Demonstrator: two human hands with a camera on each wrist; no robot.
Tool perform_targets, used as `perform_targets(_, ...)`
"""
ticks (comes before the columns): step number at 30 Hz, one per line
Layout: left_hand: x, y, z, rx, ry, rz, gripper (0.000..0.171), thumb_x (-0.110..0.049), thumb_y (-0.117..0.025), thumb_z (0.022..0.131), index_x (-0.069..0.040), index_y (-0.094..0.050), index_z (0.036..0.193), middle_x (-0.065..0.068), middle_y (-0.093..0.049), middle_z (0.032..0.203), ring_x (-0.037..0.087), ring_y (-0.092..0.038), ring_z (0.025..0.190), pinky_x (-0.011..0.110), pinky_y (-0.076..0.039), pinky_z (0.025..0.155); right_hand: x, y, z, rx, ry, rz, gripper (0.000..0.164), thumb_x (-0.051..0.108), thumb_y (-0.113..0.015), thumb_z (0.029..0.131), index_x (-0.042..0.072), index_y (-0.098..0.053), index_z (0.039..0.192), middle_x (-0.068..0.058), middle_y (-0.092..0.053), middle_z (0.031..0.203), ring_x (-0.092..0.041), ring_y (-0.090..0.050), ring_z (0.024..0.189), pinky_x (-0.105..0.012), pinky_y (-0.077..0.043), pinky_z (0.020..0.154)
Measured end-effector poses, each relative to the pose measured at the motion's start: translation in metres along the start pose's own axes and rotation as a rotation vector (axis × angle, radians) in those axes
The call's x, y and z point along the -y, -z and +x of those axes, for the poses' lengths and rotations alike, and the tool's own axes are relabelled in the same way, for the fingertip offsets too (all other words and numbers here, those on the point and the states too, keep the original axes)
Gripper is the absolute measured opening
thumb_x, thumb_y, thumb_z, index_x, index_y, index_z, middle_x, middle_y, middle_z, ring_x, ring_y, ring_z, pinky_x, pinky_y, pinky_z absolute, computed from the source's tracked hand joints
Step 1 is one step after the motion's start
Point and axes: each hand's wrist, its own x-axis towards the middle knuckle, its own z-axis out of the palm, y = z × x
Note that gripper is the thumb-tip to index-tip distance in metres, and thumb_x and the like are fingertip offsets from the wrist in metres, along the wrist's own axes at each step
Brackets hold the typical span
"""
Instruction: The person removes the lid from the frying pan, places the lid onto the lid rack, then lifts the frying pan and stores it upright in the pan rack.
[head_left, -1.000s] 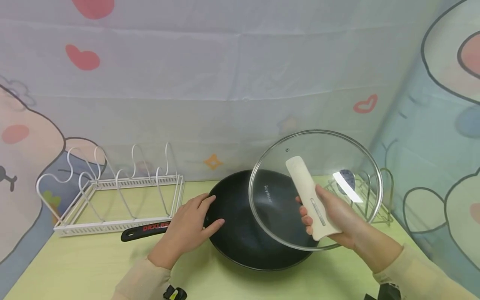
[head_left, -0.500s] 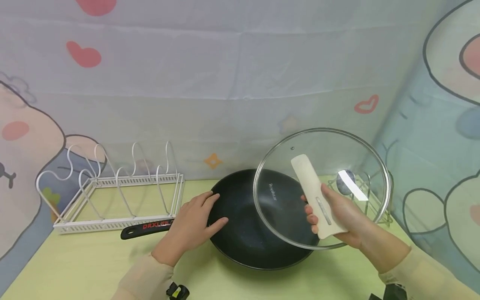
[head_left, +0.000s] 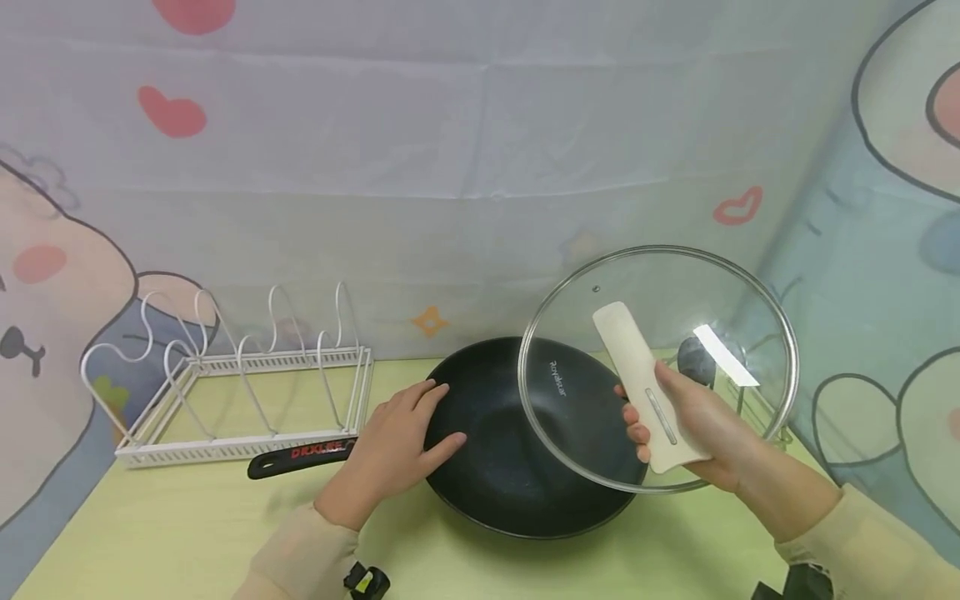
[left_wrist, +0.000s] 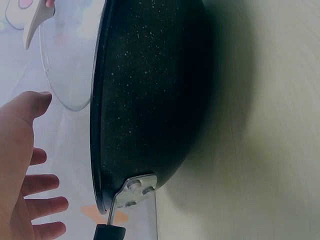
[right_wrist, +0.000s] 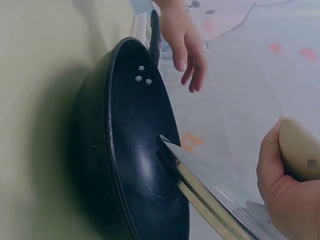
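Observation:
A black wok (head_left: pixel 517 467) stands on the table, its long black handle (head_left: pixel 303 456) pointing left. My left hand (head_left: pixel 390 442) hovers over the wok's left rim where the handle joins, its fingers loosely extended; the left wrist view shows a gap between the fingertips and the wok's rim (left_wrist: pixel 97 115). My right hand (head_left: pixel 701 429) grips the cream handle (head_left: pixel 630 350) of a clear glass lid (head_left: pixel 697 304) with a metal rim. The lid is held tilted up over the wok's right side. In the right wrist view, the lid's edge (right_wrist: pixel 207 192) overlaps the wok's inside.
A white wire rack (head_left: pixel 240 446) with upright loops stands at the left back. Behind the lid, at the right, are another wire rack (head_left: pixel 780 433) and a dark round thing (head_left: pixel 696 360), seen through the glass. A printed cloth (head_left: pixel 420 167) hangs along the back.
My right hand has carried the glass lid steadily rightward and slightly up, uncovering more of the wok. My left hand and the wok have barely moved.

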Motion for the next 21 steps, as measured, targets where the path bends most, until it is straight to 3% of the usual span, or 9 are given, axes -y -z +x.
perform_targets(21,-0.004,-0.003,0.004,0.023,-0.012,-0.004,0.07,-0.054,-0.052,0.091,-0.008,-0.041,0.142,0.014,-0.042,0.145,0.032,-0.042,0.132,0.05,-0.04,0.101,0.007,0.018,-0.009,-0.038,0.011,-0.075,0.057,0.057,-0.02,0.098,0.007,-0.037,0.119,0.003,-0.058,0.081,-0.007,-0.056,0.064,-0.025,-0.053,0.06)
